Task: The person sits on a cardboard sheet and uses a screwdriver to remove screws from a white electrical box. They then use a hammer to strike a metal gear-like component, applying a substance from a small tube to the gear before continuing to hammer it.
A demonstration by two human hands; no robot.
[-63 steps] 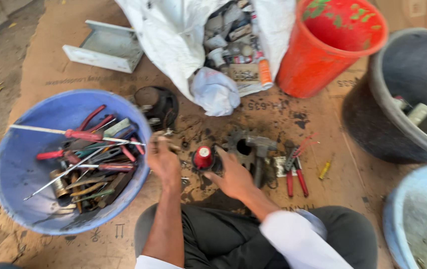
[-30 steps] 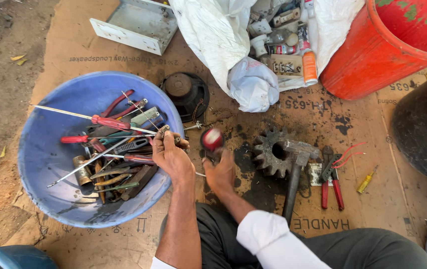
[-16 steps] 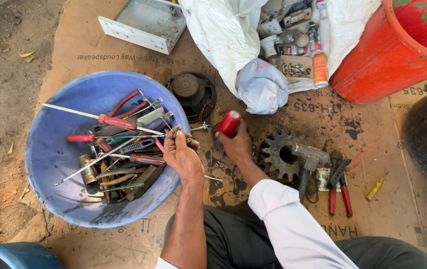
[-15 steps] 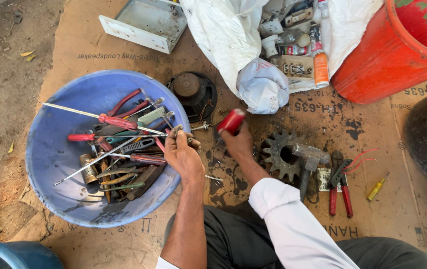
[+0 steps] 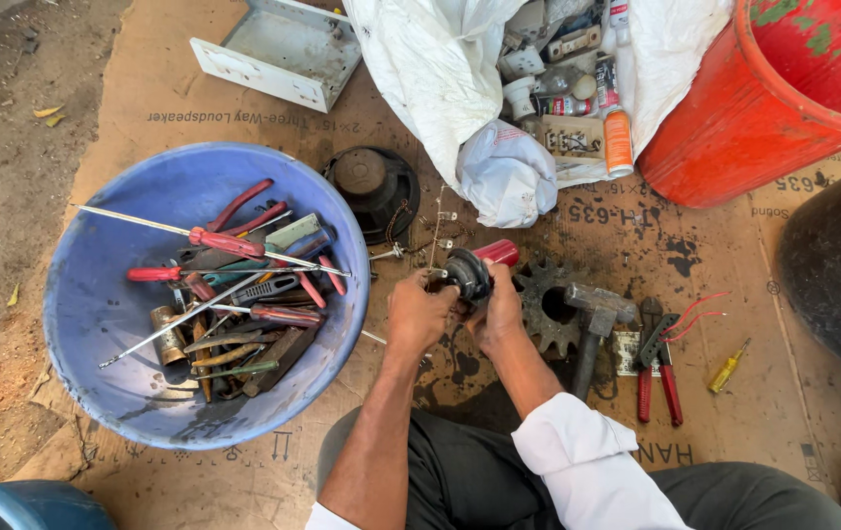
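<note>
A small red and black part (image 5: 474, 267), likely a motor, is gripped by both hands just above the cardboard sheet (image 5: 538, 128), near its middle. The left hand (image 5: 419, 314) is clenched on the black end, fingers curled around it; the right hand (image 5: 496, 312) is wrapped under the body, with the red end left sticking out toward the far edge.

Just left of the hands, a blue basin (image 5: 97, 314) of screwdrivers and pliers is seen over the sheet's left edge. A gear (image 5: 541, 306) and hammer (image 5: 592, 324) are lying just right of the hands, with red-handled pliers (image 5: 658, 368) beyond. A black speaker (image 5: 373, 188) sits behind the hands, near a white bag (image 5: 440, 79) of scrap. A red bucket (image 5: 764, 108) is at the far right corner.

Risk, as judged: the part is held over oily stains, so a slip could drop it onto the gear or hammer. Loose small hardware beside the speaker could be scattered by a knock of the wrist.
</note>
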